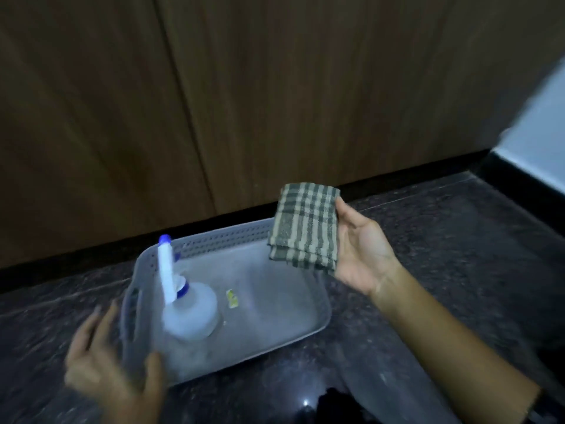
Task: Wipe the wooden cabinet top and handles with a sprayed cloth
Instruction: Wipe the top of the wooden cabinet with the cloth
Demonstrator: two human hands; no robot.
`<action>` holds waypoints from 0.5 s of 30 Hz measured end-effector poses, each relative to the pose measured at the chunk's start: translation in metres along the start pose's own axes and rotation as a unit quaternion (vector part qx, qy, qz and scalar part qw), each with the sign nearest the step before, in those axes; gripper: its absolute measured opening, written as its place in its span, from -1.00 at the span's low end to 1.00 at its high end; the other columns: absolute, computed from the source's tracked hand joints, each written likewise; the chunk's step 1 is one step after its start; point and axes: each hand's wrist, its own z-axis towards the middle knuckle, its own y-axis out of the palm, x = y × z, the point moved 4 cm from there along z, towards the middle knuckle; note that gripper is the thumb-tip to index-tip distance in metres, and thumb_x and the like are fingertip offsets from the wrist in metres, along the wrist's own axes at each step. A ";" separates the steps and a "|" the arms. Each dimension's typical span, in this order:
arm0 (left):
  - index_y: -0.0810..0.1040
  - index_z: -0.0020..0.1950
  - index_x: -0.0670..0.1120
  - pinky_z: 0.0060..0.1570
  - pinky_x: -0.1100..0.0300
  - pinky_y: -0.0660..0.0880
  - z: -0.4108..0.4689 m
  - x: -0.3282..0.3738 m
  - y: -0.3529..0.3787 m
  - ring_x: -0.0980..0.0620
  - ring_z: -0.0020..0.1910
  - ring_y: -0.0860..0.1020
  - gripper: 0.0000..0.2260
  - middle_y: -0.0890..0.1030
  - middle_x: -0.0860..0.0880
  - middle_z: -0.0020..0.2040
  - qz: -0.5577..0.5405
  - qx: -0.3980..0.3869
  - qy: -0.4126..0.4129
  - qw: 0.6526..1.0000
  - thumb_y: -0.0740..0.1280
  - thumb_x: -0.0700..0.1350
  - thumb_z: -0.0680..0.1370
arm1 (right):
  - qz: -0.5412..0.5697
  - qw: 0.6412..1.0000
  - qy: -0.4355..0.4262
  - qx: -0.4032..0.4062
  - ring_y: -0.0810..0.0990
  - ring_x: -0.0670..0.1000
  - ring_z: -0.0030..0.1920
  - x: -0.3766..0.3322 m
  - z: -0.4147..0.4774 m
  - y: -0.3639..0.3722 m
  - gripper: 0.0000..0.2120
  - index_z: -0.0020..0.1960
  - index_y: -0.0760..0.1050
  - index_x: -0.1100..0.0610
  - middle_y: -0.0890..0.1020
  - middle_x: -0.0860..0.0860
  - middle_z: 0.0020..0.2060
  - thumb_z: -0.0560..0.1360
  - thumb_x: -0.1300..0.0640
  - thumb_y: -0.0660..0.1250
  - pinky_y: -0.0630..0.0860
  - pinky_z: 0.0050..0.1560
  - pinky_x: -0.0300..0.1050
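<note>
My right hand [362,246] holds a folded green-and-beige checked cloth [305,224] above the right end of a grey plastic basket [232,240]. A white spray bottle [186,310] with a blue nozzle stands in the left part of the basket. My left hand [110,359], blurred, is spread open at the basket's near left corner, fingers apart and empty. Behind the basket rise the brown wooden cabinet doors [244,102]; no handles show.
The basket sits on a dark speckled stone floor [443,240]. A small yellow scrap [232,298] lies in the basket. A black skirting strip runs along the cabinet foot. A white wall [544,142] stands at the right.
</note>
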 end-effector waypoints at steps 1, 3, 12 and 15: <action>0.50 0.12 -0.33 0.26 0.29 0.21 -0.014 0.045 -0.003 -0.28 0.17 0.44 -0.42 0.47 -0.43 0.16 -0.007 0.020 0.079 0.997 0.17 0.00 0.22 | -0.005 0.999 -0.032 -0.003 0.55 0.16 0.22 -0.019 -0.019 0.003 -0.49 0.29 0.46 0.25 0.56 0.22 0.22 0.58 -0.11 0.06 0.48 0.14 0.18; 0.48 0.15 -0.22 0.29 0.39 0.15 -0.048 0.153 -0.003 -0.04 0.20 0.41 -0.53 0.39 -0.28 0.24 -0.104 -0.010 0.219 0.970 0.16 -0.04 0.31 | -0.010 0.995 -0.097 0.001 0.57 0.16 0.21 -0.055 -0.067 0.010 -0.49 0.25 0.49 0.26 0.57 0.22 0.22 0.58 -0.10 0.06 0.48 0.18 0.16; 0.20 0.43 -0.13 0.38 0.28 0.09 -0.183 0.474 0.043 0.06 0.44 0.12 -0.60 0.15 -0.14 0.48 -0.442 -0.279 0.450 0.724 0.08 -0.09 0.59 | -0.064 0.894 -0.394 0.202 0.59 0.23 0.07 -0.203 -0.315 0.011 -0.51 0.31 0.36 0.38 0.57 0.29 0.10 0.63 0.03 -0.05 0.54 -0.04 0.24; 0.15 0.46 -0.03 0.29 0.42 -0.04 -0.220 0.533 0.071 0.09 0.46 0.05 -0.57 0.09 -0.04 0.52 -0.364 -0.347 0.512 0.697 0.08 -0.03 0.59 | -0.053 0.840 -0.459 0.285 0.54 0.24 0.19 -0.237 -0.382 -0.002 -0.52 0.36 0.30 0.37 0.52 0.30 0.23 0.64 0.05 -0.06 0.57 -0.06 0.16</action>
